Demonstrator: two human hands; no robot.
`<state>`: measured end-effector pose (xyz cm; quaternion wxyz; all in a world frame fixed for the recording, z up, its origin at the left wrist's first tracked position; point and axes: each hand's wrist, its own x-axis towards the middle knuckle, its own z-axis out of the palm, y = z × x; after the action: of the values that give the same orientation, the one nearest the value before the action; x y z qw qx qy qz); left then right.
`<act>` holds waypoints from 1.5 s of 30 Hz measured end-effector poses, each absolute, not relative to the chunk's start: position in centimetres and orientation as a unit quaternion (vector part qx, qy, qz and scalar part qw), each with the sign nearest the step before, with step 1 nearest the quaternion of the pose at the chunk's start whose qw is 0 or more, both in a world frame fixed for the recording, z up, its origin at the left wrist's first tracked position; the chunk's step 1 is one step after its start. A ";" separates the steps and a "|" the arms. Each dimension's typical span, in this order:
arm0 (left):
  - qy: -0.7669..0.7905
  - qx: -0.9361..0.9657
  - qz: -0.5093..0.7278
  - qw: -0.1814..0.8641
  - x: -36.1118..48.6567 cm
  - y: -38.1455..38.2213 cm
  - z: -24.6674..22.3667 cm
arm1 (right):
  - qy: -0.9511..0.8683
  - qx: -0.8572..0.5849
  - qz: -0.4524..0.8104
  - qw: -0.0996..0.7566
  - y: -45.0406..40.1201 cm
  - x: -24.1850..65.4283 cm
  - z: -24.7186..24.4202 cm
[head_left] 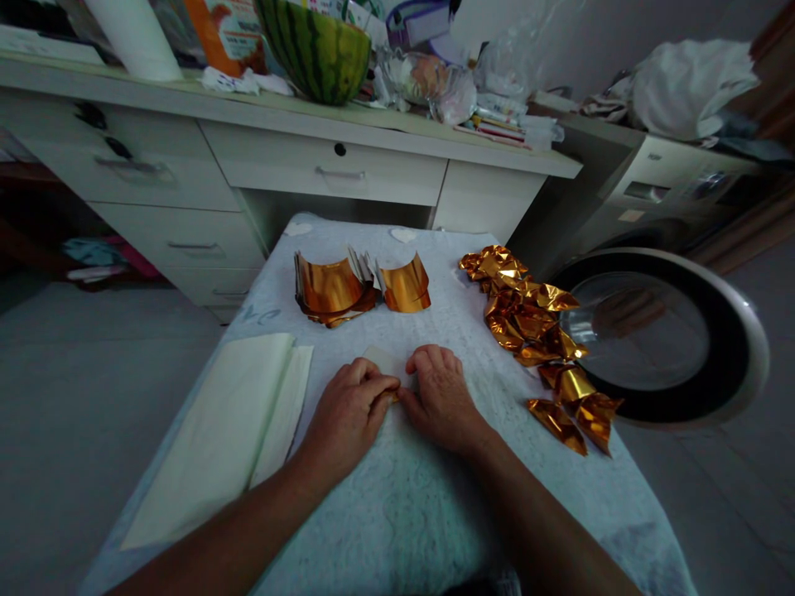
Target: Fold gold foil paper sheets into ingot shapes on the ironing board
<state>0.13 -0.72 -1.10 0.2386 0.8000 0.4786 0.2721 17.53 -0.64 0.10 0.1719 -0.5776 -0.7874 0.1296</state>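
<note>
My left hand [344,410] is closed, with thumb and fingertips pinching a small sheet of gold foil paper [383,359] whose pale back faces up. A bit of its gold side shows between my thumbs. My right hand [442,401] is curled over the right part of the same sheet, its thumb at the gold fold. Both hands hide most of the sheet. Beyond them stand two curved stacks of gold foil sheets, a thicker left stack [332,285] and a smaller right stack [405,284]. Folded gold foil pieces [518,310] lie heaped at the right.
A folded pale paper sheet [217,430] lies on the cloth-covered table [410,530] at the left. Behind is a white desk [323,157] bearing a cut watermelon [316,54] and several bags. A washing machine's round door [664,335] hangs open at the right, near the foil heap.
</note>
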 end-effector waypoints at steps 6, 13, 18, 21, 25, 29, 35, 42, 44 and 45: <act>0.486 0.799 0.268 0.232 0.3 -0.8 -1.2 | -0.786 -0.577 0.142 0.170 -0.8 17.7 0.3; 0.492 0.785 0.272 0.258 0.1 -0.7 -1.0 | -0.789 -0.574 0.141 0.171 -0.7 17.7 0.2; 0.498 0.779 0.276 0.262 0.1 -0.8 -0.7 | -0.786 -0.575 0.145 0.173 -0.7 17.6 0.3; 0.502 0.778 0.277 0.257 0.1 -0.8 -0.6 | -0.784 -0.574 0.149 0.181 -0.7 17.6 0.3; 0.493 0.783 0.278 0.258 0.0 -0.9 -0.8 | -0.783 -0.578 0.140 0.180 -0.7 17.5 0.2; 0.484 0.793 0.275 0.249 -0.1 -0.9 -1.2 | -0.783 -0.582 0.124 0.182 -0.8 17.5 0.0; 0.476 0.804 0.273 0.228 0.0 -0.8 -1.2 | -0.781 -0.587 0.127 0.170 -0.9 17.5 0.1; 0.470 0.818 0.260 0.206 -0.1 -1.1 -1.1 | -0.772 -0.597 0.129 0.175 -1.0 18.2 0.2; 0.467 0.818 0.265 0.208 -0.2 -1.1 -1.2 | -0.769 -0.600 0.138 0.170 -1.0 18.4 0.3; 0.465 0.817 0.268 0.210 -0.2 -1.1 -1.2 | -0.769 -0.600 0.143 0.168 -0.9 18.5 0.3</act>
<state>-0.21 -1.10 -1.23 0.2096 0.8171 0.4652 0.2683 18.46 -0.92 0.34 0.1682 -0.6004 -0.7686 0.1434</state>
